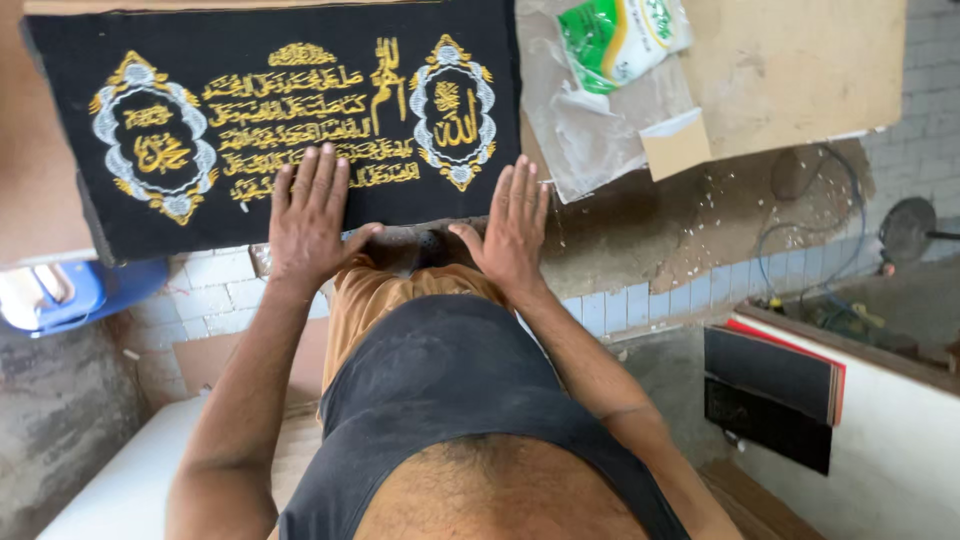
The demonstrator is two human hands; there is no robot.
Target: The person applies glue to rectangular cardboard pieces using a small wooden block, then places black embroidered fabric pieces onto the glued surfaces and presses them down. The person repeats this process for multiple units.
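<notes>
**Two flat hands on a black embroidered cloth**

At the frame's bottom was the person's dark shirt. Above it, at centre, the left hand (308,215) lay flat, fingers spread, holding nothing, on the lower edge of a black cloth (290,200) with gold embroidery. The right hand (512,228) pressed flat at the cloth's lower right corner, fingers straight and close together. Farther off, at upper right, lay a green and white packet (615,40) on a brown board (800,70).

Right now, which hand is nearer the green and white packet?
Right. The right hand lies flat at the black embroidered cloth's right edge, below-left of the green and white packet; the left hand rests farther left.
</notes>
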